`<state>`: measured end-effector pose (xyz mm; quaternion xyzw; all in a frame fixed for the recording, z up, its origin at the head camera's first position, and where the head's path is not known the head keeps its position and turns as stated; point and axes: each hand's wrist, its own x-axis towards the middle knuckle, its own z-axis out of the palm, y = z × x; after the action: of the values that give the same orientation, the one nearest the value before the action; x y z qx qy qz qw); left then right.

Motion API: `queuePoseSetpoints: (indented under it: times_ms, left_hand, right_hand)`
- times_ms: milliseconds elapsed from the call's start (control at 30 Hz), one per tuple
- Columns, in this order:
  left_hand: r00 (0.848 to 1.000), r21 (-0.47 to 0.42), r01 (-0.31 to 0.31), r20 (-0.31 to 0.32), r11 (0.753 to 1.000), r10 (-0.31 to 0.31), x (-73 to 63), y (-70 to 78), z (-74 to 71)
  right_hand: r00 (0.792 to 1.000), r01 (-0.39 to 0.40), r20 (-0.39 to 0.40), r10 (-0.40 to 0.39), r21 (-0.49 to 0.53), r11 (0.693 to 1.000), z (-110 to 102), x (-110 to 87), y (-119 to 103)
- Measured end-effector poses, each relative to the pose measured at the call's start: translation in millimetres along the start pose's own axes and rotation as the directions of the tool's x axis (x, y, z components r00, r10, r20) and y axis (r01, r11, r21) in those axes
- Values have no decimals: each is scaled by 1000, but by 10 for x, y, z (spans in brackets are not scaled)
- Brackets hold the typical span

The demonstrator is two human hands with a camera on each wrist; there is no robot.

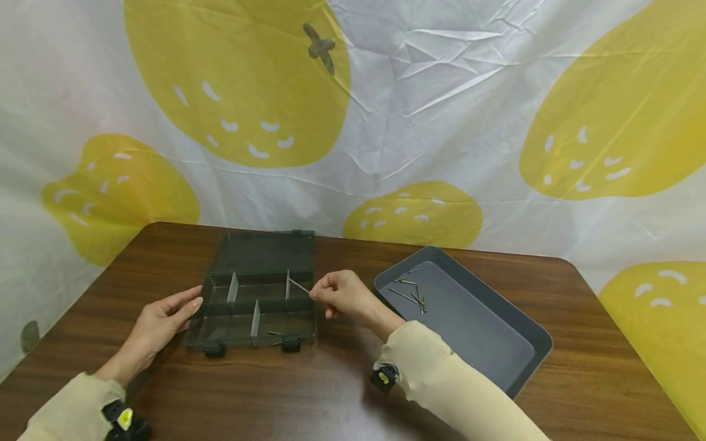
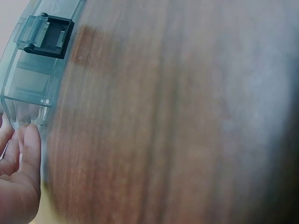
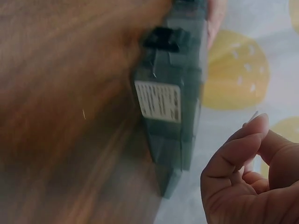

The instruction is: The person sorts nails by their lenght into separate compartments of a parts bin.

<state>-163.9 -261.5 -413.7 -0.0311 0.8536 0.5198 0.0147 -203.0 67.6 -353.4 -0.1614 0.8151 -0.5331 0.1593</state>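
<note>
A translucent dark-green divider box [image 1: 206,312] lies with its lid [image 1: 261,252] folded back. My left hand [image 1: 162,318] rests against its left side, fingertips and thumb right at the rim; in the left wrist view that hand [image 2: 21,168] touches the box's end near a black latch [image 2: 50,36]. Between thumb and forefinger, my right hand [image 1: 341,293] pinches a long thin nail [image 1: 299,285], slanting over the box's back right part beside a grey divider [image 1: 287,285]. Small nails [image 1: 274,333] lie in the front right compartment.
A dark grey tray [image 1: 485,331] stands at an angle on the right, with several loose nails [image 1: 417,300] near its far left end; my right forearm passes over its near side. The wooden table [image 1: 309,392] meets a yellow-patterned cloth [image 1: 380,141] at the back.
</note>
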Motion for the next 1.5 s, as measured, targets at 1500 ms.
queuePoseSetpoints:
  times_ms: [1500]
  left_hand:
    - [1000, 8, 9, 15, 1000, -9, -11, 7, -2]
  right_hand:
    - [999, 41, 15, -39, -193, 980, 282, -7, 162]
